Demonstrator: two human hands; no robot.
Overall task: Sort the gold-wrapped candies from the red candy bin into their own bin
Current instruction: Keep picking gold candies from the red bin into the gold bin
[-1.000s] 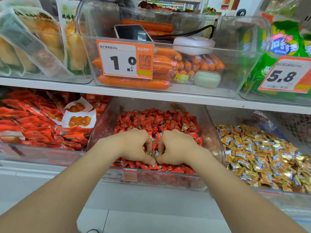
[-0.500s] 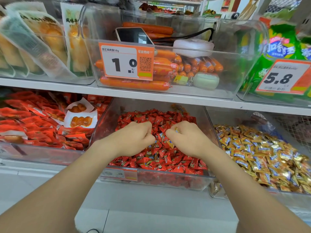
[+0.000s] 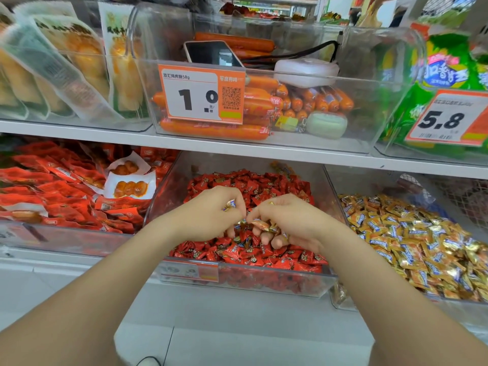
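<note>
A clear bin (image 3: 245,282) on the lower shelf is heaped with red-wrapped candies (image 3: 264,186). To its right a second clear bin (image 3: 340,299) holds a pile of gold-wrapped candies (image 3: 412,239). Both of my hands hover over the middle of the red pile, fingertips nearly meeting. My left hand (image 3: 211,213) is curled and pinches a gold-wrapped candy (image 3: 229,204) between thumb and fingers. My right hand (image 3: 287,223) is curled round several gold-wrapped candies (image 3: 261,224) that poke out under its fingers.
Left of the red bin lies a bin of red snack packets (image 3: 52,191). The shelf above carries a clear bin of orange sausages (image 3: 211,130) with a phone (image 3: 211,52) and a price tag (image 3: 202,93), plus green bags (image 3: 433,83) at right.
Both hands rose from the near part of the red pile toward its middle. Gold wrappers now show in each hand; the fingertips have come close together again.
</note>
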